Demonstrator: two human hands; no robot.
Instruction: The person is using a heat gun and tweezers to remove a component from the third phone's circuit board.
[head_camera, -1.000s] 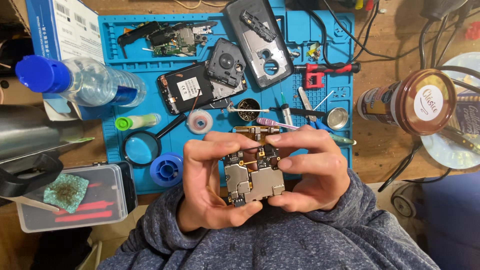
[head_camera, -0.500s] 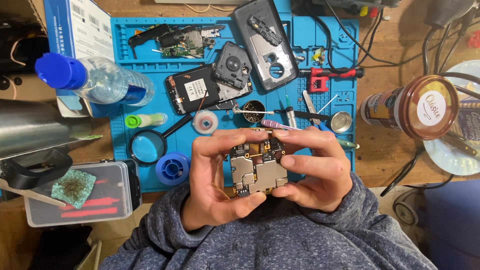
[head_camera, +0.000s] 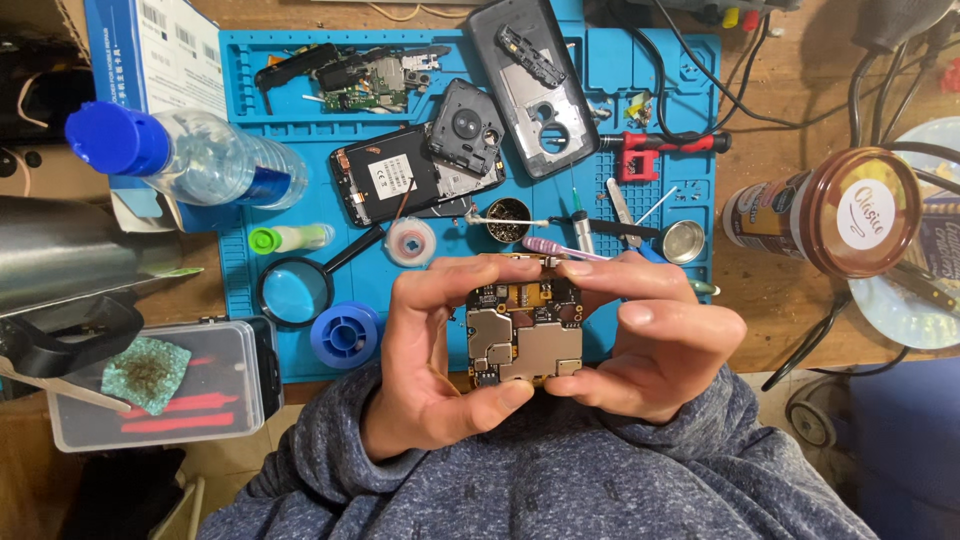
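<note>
Both hands hold a small phone circuit board (head_camera: 522, 330) with metal shields, raised over the near edge of a blue work mat (head_camera: 240, 150). My left hand (head_camera: 430, 370) grips its left side, thumb at the bottom edge and fingers curled over the top. My right hand (head_camera: 650, 345) clasps the right side, fingertips on the top right corner. Behind the hands on the mat lie an opened phone body (head_camera: 385, 185), a dark camera cover piece (head_camera: 465, 130) and a grey back housing (head_camera: 535, 85).
On the mat: magnifying glass (head_camera: 295, 290), blue spool (head_camera: 345, 335), tape roll (head_camera: 410, 242), green-capped tube (head_camera: 285, 238), red screwdriver (head_camera: 660, 150), pink toothbrush (head_camera: 560, 248). A plastic bottle (head_camera: 190, 155) lies left, a clear box (head_camera: 150, 385) at near left, a brown-lidded jar (head_camera: 830, 210) right.
The two hands keep hold of the board and have turned it slightly; the left fingers now curl further over its top edge. The camera has shifted a little.
</note>
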